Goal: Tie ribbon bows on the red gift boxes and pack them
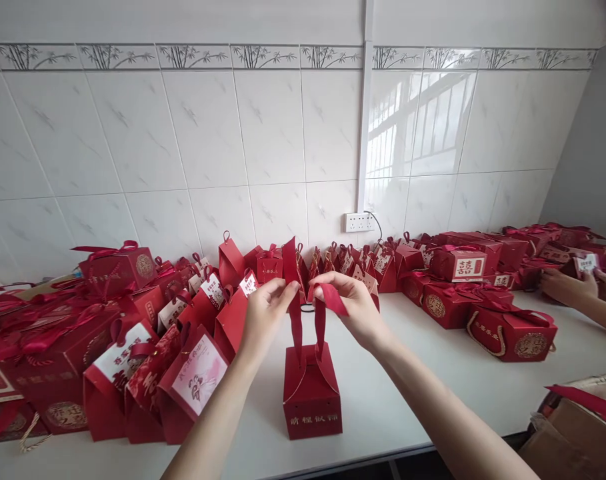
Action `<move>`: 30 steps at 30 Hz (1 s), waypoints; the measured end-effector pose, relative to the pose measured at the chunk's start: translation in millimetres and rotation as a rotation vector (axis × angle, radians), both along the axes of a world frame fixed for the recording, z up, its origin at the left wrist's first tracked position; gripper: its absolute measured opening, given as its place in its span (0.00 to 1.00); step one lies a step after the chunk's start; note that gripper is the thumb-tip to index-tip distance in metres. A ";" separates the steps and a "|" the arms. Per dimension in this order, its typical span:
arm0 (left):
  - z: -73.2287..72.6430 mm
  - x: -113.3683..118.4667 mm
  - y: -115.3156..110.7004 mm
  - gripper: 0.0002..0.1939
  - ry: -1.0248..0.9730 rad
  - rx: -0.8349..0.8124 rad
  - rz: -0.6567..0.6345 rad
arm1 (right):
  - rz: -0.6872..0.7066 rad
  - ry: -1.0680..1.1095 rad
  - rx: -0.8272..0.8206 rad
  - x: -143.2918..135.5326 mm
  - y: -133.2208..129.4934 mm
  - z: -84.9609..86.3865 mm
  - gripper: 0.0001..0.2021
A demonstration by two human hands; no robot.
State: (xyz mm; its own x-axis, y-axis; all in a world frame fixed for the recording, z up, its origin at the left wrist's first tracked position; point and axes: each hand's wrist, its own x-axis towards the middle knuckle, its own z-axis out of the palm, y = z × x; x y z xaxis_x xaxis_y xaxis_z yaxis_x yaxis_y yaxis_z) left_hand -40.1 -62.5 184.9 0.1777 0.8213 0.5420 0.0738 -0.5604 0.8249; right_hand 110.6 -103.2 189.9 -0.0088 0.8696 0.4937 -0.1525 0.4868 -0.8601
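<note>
A small red gift box (pixel 313 397) with gold characters on its front stands upright near the table's front edge. Two ends of a red ribbon (pixel 296 327) rise from its folded top. Above the box, my left hand (pixel 267 310) pinches one ribbon end between thumb and fingers, its tip pointing up. My right hand (pixel 350 307) is closed on the other end, which loops over the fingers and hangs down. Both lengths look pulled up and uncrossed between the box and my hands.
Red gift boxes (pixel 63 360) crowd the left side; more boxes (pixel 513 330) line the right. A white table (pixel 397 393) lies beneath. Another person's hands (pixel 570 287) hold a box at far right. A brown carton (pixel 563 433) sits below, front right. A power strip (pixel 360 222) is on the wall.
</note>
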 end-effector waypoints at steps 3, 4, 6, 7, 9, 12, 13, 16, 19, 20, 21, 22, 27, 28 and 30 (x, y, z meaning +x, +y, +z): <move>-2.9 1.8 0.1 0.19 -0.065 -0.048 -0.052 | -0.007 0.028 -0.030 -2.7 -0.3 1.2 0.14; -3.6 2.5 0.2 0.18 -0.091 -0.072 -0.074 | -0.003 0.034 -0.033 -3.1 0.2 0.8 0.14; -5.1 3.8 0.1 0.17 -0.119 -0.116 -0.099 | -0.004 0.051 -0.040 -3.4 1.6 -0.7 0.16; -5.9 4.4 -0.1 0.17 -0.128 -0.130 -0.100 | -0.011 0.062 -0.045 -3.4 2.4 -1.7 0.16; -7.2 5.3 -0.9 0.17 -0.139 -0.135 -0.091 | -0.028 0.078 -0.048 -3.5 3.9 -3.5 0.17; -7.7 5.7 -2.7 0.17 -0.149 -0.111 -0.095 | -0.022 0.076 -0.026 -4.2 5.4 -4.9 0.17; -7.4 5.5 -3.4 0.16 -0.145 -0.108 -0.115 | -0.005 0.074 -0.021 -4.6 5.7 -5.0 0.17; -5.1 4.8 -5.8 0.14 -0.125 -0.104 -0.191 | 0.001 0.058 -0.019 -5.9 5.8 -3.7 0.17; -1.9 4.8 -8.2 0.12 -0.124 -0.087 -0.230 | -0.069 0.016 -0.027 -7.8 4.2 0.2 0.18; -0.7 5.0 -8.9 0.11 -0.125 -0.082 -0.239 | -0.086 0.004 -0.030 -8.7 3.4 2.0 0.18; 0.5 5.2 -9.7 0.11 -0.121 -0.080 -0.249 | -0.093 -0.004 -0.032 -9.8 2.6 3.9 0.18; 1.6 5.3 -10.5 0.11 -0.111 -0.079 -0.258 | -0.093 -0.009 -0.029 -10.9 1.9 5.7 0.19; 6.2 3.5 -17.6 0.10 0.018 -0.004 -0.201 | -0.069 -0.020 0.003 -15.5 1.6 9.1 0.19; 6.9 2.6 -19.7 0.10 0.041 0.014 -0.184 | -0.058 -0.015 0.003 -15.9 1.9 8.6 0.19; 8.6 0.7 -24.1 0.09 0.074 0.034 -0.180 | -0.030 0.007 -0.007 -16.5 2.1 7.5 0.20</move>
State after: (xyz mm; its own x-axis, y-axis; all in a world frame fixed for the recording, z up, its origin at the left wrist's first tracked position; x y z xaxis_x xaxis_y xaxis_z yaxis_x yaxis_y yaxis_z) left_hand -39.4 -86.5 193.5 0.3602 0.7545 0.5486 0.0295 -0.5970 0.8017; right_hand 94.1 -101.1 197.4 0.0209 0.8728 0.4877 -0.1439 0.4854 -0.8624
